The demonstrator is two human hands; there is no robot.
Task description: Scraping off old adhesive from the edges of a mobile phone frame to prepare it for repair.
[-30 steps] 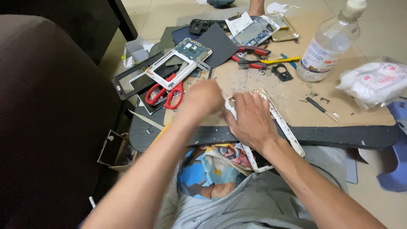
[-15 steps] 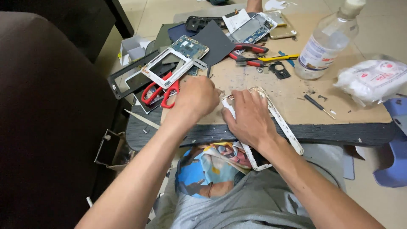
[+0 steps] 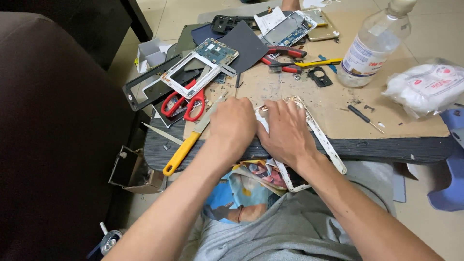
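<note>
Both my hands rest on a long white device frame (image 3: 329,145) that lies over the near edge of the cardboard-covered table (image 3: 338,104). My left hand (image 3: 233,123) is curled into a fist at the frame's upper left end. My right hand (image 3: 287,131) lies palm down on the frame's middle, fingers together. A bit of white material (image 3: 261,117) shows between the two hands. What the left fingers pinch is hidden. A yellow-handled knife (image 3: 186,147) lies just left of my left wrist.
Red scissors (image 3: 183,104), a white frame with a circuit board (image 3: 200,67), dark panels and other phone parts crowd the back left. Red-handled pliers (image 3: 285,57), a clear plastic bottle (image 3: 369,46), a small screwdriver (image 3: 365,118) and a white packet (image 3: 427,87) lie to the right.
My hands stay pressed on the white frame and have barely shifted. The yellow-handled knife now shows beside my left forearm, where my arm covered it before.
</note>
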